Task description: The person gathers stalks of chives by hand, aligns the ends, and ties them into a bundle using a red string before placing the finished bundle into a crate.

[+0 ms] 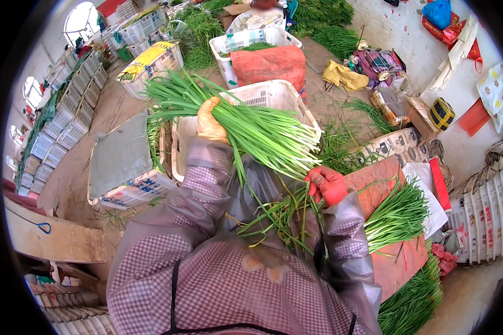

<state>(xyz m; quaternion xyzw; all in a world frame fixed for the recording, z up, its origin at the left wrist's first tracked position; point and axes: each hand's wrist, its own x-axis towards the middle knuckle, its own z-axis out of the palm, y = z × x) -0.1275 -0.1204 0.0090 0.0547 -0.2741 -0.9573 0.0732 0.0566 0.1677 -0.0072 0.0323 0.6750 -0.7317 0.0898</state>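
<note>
A large bunch of Chinese chives [251,125] lies across in front of me, leaves to the far left and white stem ends to the right. My left hand [211,120], in a pale orange glove, is wrapped round its leafy middle. At the stem ends, my right hand [325,185], in a red glove, has its fingers closed; a few thin strands show by it, though what exactly it pinches is partly hidden. Loose trimmed leaves [288,218] hang over my lap below. Beyond the bunch stands a white plastic crate [274,92].
To my right, another chive bunch [397,218] rests on a reddish board [383,181], above a chive pile [413,296]. A grey-covered crate [120,159] stands at left. Farther off are a crate with a red sack [268,67] and a person [260,17].
</note>
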